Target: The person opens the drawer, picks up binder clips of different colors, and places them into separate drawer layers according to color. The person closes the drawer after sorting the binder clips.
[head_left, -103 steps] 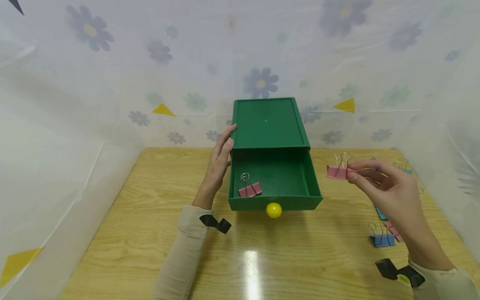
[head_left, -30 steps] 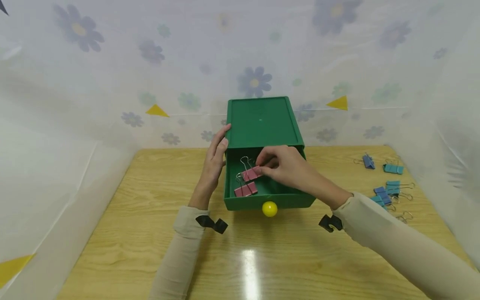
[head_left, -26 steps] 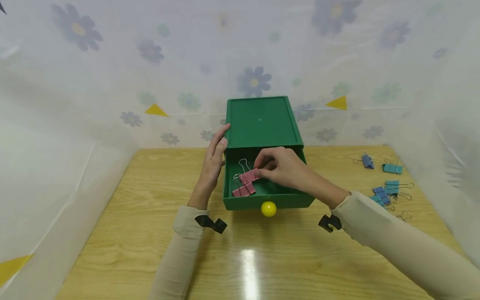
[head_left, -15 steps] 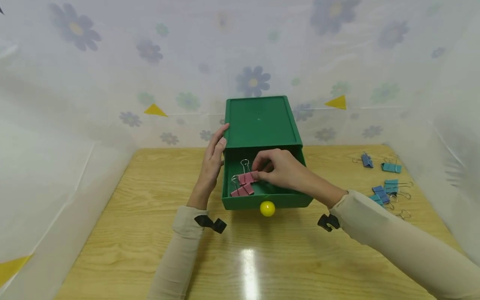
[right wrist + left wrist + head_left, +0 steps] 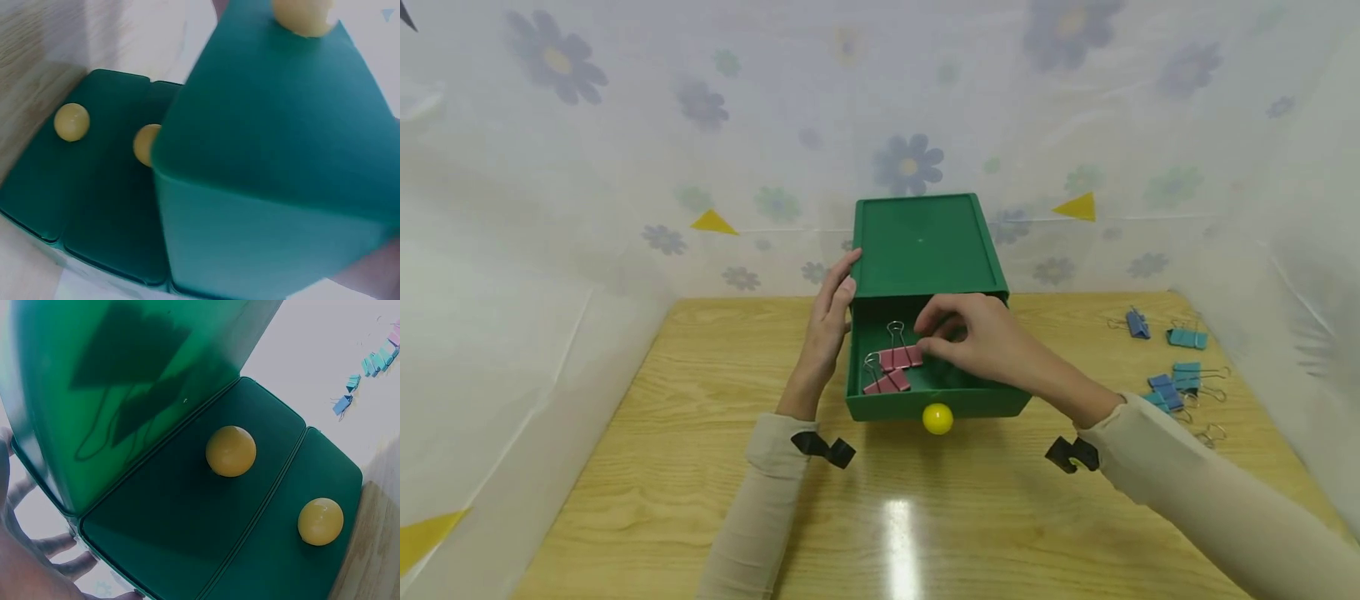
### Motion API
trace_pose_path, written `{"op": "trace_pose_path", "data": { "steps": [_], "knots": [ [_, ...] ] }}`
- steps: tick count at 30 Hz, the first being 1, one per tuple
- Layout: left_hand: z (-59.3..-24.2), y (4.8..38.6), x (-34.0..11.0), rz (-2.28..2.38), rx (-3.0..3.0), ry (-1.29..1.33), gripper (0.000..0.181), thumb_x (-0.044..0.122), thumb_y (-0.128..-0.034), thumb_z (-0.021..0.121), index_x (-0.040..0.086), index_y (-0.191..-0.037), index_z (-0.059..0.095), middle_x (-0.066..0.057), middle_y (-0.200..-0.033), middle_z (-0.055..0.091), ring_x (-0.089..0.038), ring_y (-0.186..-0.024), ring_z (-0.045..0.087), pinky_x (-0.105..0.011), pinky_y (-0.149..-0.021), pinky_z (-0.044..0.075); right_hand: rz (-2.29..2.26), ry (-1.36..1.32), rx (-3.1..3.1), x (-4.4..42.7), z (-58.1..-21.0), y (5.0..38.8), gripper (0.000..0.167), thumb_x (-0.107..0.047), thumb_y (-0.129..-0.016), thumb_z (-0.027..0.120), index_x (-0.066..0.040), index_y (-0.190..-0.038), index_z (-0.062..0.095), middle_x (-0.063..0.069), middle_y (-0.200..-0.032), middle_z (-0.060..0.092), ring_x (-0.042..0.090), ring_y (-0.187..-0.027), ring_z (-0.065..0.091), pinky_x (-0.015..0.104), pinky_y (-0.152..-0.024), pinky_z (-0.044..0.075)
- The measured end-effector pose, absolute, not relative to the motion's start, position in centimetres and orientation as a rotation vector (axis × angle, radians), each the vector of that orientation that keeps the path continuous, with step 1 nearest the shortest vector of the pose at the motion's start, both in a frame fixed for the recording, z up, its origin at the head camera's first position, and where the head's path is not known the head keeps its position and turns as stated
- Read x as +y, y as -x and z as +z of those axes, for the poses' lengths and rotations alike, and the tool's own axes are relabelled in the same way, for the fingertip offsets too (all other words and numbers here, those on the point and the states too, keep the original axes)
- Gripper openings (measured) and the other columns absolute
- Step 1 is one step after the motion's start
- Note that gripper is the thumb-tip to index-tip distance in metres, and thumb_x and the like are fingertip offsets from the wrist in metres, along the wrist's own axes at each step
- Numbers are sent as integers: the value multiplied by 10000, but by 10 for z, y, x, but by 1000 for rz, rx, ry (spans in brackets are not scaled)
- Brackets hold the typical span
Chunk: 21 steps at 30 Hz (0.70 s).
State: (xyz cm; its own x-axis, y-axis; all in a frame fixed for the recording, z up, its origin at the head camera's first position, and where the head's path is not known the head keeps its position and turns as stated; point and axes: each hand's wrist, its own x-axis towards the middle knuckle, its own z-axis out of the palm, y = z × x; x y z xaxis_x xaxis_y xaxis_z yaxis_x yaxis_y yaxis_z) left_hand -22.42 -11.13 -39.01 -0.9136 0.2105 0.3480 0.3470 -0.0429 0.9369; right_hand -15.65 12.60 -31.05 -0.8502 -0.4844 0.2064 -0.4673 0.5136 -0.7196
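Pulled out of a green drawer cabinet (image 5: 925,242) is its top drawer (image 5: 988,405), which has a yellow knob (image 5: 937,419). Two pink binder clips lie at the left inside it: one clip (image 5: 901,358) behind, the other clip (image 5: 887,382) near the front wall, partly overlapped. My right hand (image 5: 981,337) is over the drawer, thumb and index finger parted just beside the rear clip's right end, gripping nothing. The left hand (image 5: 826,333) rests along the cabinet's left side. Through the drawer's translucent bottom, the left wrist view shows dark clip shadows (image 5: 134,347).
Two lower drawers with yellow knobs (image 5: 320,522) stay closed under the top one. On the table's right lie several blue and teal binder clips, among them a blue clip (image 5: 1137,323) and a teal clip (image 5: 1187,337). My right sleeve (image 5: 1210,492) hides part of that group.
The second pink binder clip was carried from the right into the drawer and lowered beside the first. My right fingers have since let go and drawn slightly right; the left hand stays put.
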Motion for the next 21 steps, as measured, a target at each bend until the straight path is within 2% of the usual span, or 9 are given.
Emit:
{"op": "trace_pose_path", "data": {
  "steps": [6,13,21],
  "knots": [
    [-391,224,-111,-2105,-2092,631,510,363,-1090,399,300,-1596,390,61,-1647,296,-268,-1463,354,-748,-1021,357,-1407,804,2679,144,-303,143,146,-104,-967,725,-45,-1099,707,60,-1100,685,182,-968,671,395,-842,575],
    [-391,223,-110,-2106,-2100,612,512,408,-1079,410,339,-1586,398,88,-1641,300,-246,-1464,352,-737,-1036,348,-1477,787,2732,166,-299,124,155,-114,-988,701,-70,-1137,701,63,-1122,681,122,-973,658,291,-824,578],
    [-390,224,-110,-2104,-2089,634,511,329,-1097,386,275,-1605,375,38,-1651,292,-277,-1453,364,-728,-1023,372,-1541,759,2834,191,-308,108,205,-69,-985,691,-47,-1190,690,81,-1174,669,107,-1013,649,199,-861,546]
  ]
}}
